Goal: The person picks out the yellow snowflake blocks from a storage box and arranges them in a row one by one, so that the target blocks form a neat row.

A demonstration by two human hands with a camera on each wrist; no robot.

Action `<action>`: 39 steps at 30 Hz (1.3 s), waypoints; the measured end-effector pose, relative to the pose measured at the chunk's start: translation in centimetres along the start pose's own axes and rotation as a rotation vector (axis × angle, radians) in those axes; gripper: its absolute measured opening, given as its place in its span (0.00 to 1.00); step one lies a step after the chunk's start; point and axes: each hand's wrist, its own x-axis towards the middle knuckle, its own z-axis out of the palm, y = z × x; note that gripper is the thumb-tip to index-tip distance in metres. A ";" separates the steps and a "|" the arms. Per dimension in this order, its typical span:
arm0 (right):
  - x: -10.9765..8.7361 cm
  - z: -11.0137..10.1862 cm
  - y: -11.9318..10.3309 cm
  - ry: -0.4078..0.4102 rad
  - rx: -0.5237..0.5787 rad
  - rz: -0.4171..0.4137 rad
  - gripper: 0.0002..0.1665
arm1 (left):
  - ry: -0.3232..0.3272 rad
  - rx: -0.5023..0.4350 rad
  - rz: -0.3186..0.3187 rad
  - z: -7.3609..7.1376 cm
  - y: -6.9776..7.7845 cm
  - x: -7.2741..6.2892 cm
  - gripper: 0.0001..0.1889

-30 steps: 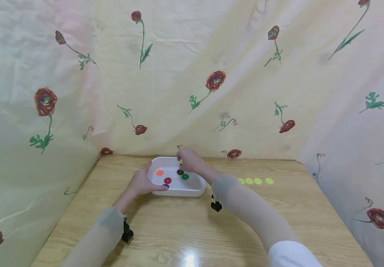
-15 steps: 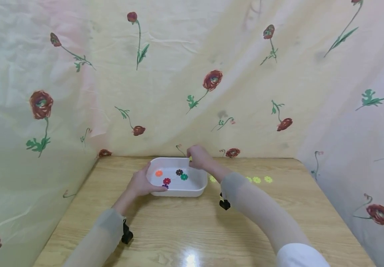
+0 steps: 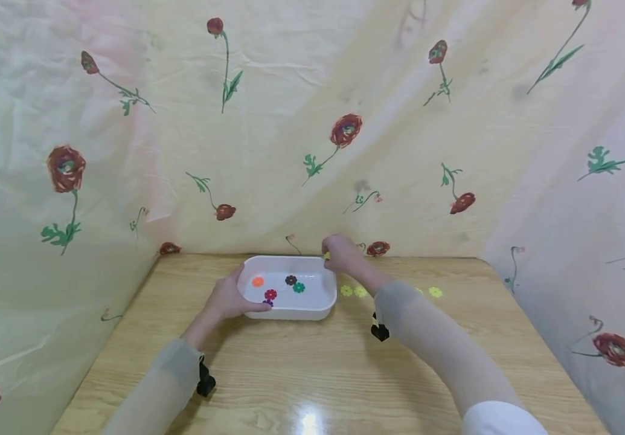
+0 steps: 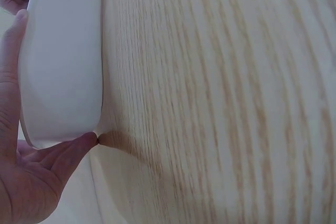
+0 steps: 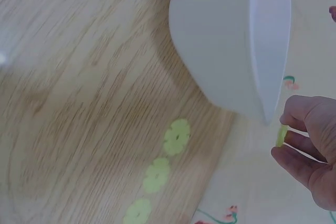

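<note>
A white plastic tub (image 3: 290,314) sits at the back of the wooden table. My left hand (image 3: 229,296) grips its left end, thumb along the front rim; in the left wrist view the fingertips (image 4: 90,139) reach its bottom corner. Inside lie small flower-shaped pieces: orange (image 3: 258,281), red (image 3: 271,294), purple (image 3: 267,303), dark brown (image 3: 290,280) and green (image 3: 298,287). Just past the tub's right back corner, my right hand (image 3: 343,254) pinches a yellow flower-shaped piece (image 5: 281,135) between thumb and fingers, held above the table.
Right of the tub, several yellow flower pieces (image 3: 346,290) lie in a row on the table (image 3: 301,368), partly hidden by the right forearm. A flower-printed cloth (image 3: 269,151) hangs close behind the table and along both sides.
My right hand has moved right, from over the tub to beyond its right back corner, carrying the yellow flower piece. The left hand keeps its grip on the tub.
</note>
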 end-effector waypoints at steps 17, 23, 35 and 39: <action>-1.7 -0.3 4.7 0.053 -0.051 -0.028 0.14 | -0.017 -0.017 -0.014 0.0 0.4 -0.2 0.72; -2.1 -0.4 6.2 0.054 -0.062 -0.009 0.15 | -0.007 -0.025 -0.009 0.1 0.3 -0.2 0.72; -3.8 -1.1 8.2 0.046 -0.034 0.066 0.16 | 0.001 -0.022 0.001 0.1 0.2 -0.1 0.71; -4.3 -1.2 9.0 0.057 -0.026 0.054 0.16 | 0.001 -0.013 0.001 0.0 0.2 -0.1 0.72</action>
